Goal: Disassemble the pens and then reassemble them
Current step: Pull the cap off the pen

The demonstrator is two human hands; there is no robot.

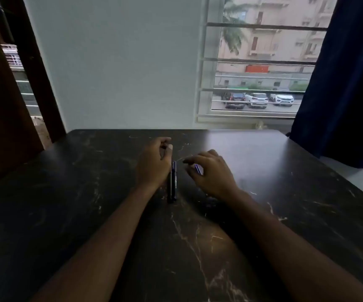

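Note:
A dark pen [172, 182] lies on the black marble-patterned table [89, 192], pointing away from me, between my two hands. My left hand [154, 162] rests just left of the pen, its edge touching the pen's far end, fingers curled with thumb and fingertips close together; nothing shows in them. My right hand [211, 171] hovers to the right of the pen with fingers curled over a small purple pen part [198, 168], which shows between thumb and fingers.
The table's far edge meets a white wall [121, 62]. A barred window [259, 62] is at the back right, a dark blue curtain [346, 83] at the far right, a brown wooden door frame [30, 68] at the left.

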